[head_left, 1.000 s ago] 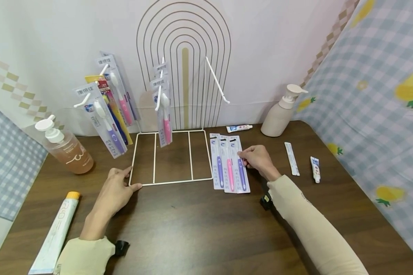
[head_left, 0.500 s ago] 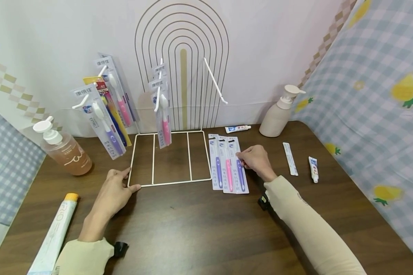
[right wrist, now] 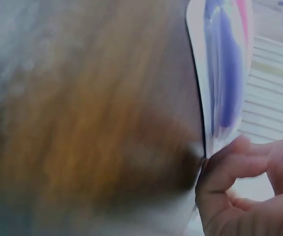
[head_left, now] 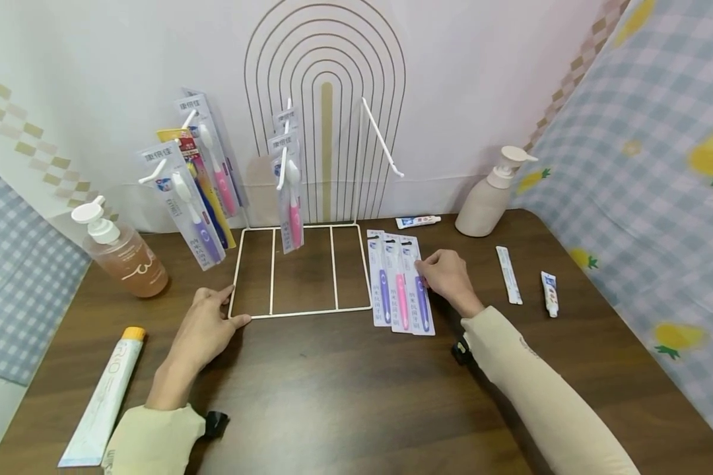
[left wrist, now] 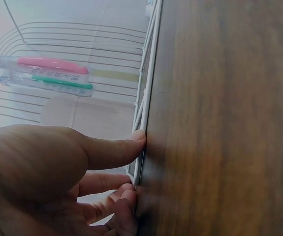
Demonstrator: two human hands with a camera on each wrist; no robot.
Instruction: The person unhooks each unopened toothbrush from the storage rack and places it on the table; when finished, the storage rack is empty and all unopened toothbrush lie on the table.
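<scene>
1. My left hand (head_left: 204, 323) steadies the rack (head_left: 302, 272), fingers relaxed on its base corner.
2. My right hand (head_left: 448, 277) pinches the edge of the packs (head_left: 401, 282), three lying flat on the counter (head_left: 356, 389).
3. Several packs already hang; one hook (head_left: 382, 138) is bare.

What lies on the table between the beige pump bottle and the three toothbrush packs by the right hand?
In the head view, one small toothpaste tube lies between the beige pump bottle and the toothbrush packs.

Little can be read. The long toothpaste box (head_left: 103, 396) near the counter's front left corner bears pale letters that look like "R" and "O", not surely legible. The hanging toothbrush packs (head_left: 181, 204) have Chinese characters on their header cards, too small to make out. The amber pump bottle (head_left: 125, 254) at the left edge carries a white scrawled mark, unreadable.
</scene>
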